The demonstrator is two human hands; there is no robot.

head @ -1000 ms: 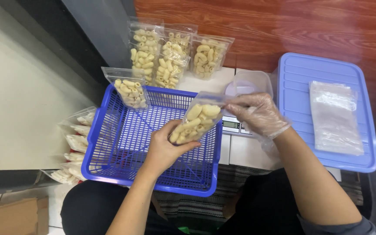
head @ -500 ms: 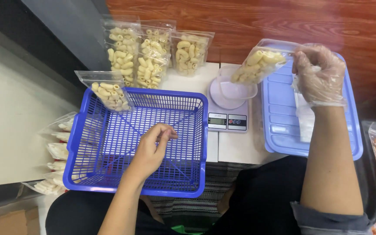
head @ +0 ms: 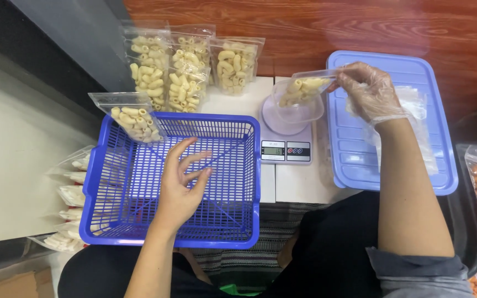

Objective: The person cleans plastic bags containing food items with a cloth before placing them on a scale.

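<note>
The left hand [head: 180, 185] is held spread and empty over the blue basket [head: 111, 232]. Farther, the gloved right hand [head: 368, 91] pinches a clear pouch of pale pasta [head: 302, 85] over the bowl [head: 296, 113] on the scale [head: 285, 150]; weighing seems in hand, so a steady, gentle setting-down is needed. Beyond the left hand, similar filled pouches [head: 186, 69] stand upright.

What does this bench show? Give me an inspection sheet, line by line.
Surface: white table against a wooden wall.
Job's things: clear pouch of pale macaroni tipped over a clear bowl on a small digital scale.
Clutter: blue plastic basket; filled pouches standing behind; blue lid.
Hands: gloved right hand holds the pouch; bare left hand open over the basket.
Cables: nothing seen.
Surroundings: more pouches at both sides.
</note>
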